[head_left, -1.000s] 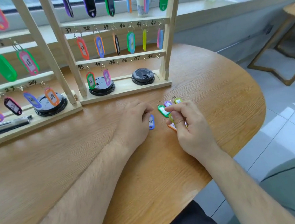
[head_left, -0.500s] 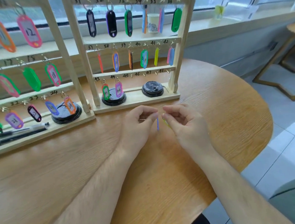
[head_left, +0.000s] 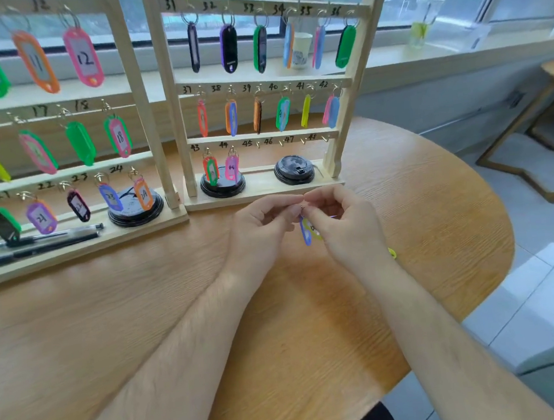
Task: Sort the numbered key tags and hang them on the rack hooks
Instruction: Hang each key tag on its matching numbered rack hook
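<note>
While both hands meet fingertip to fingertip, the left hand (head_left: 263, 226) pinches the ring of a blue key tag (head_left: 305, 234) and the right hand (head_left: 345, 225) curls round a yellow-green key tag (head_left: 315, 230). The two tags dangle touching, just above the table (head_left: 437, 216)! Risky spot: the rings could snag on each other, or a pinch could slip and drop a tag. Neither number reads from here, so a misread could send one to the wrong hook. Bare hooks (head_left: 280, 142) from 45 to 48 wait at twelve o'clock on the rack (head_left: 337, 152). Half a second ago the hands were apart with the blue tag between them. Now they've closed on the ring, and a second ago the tags lay clustered on the table.
</note>
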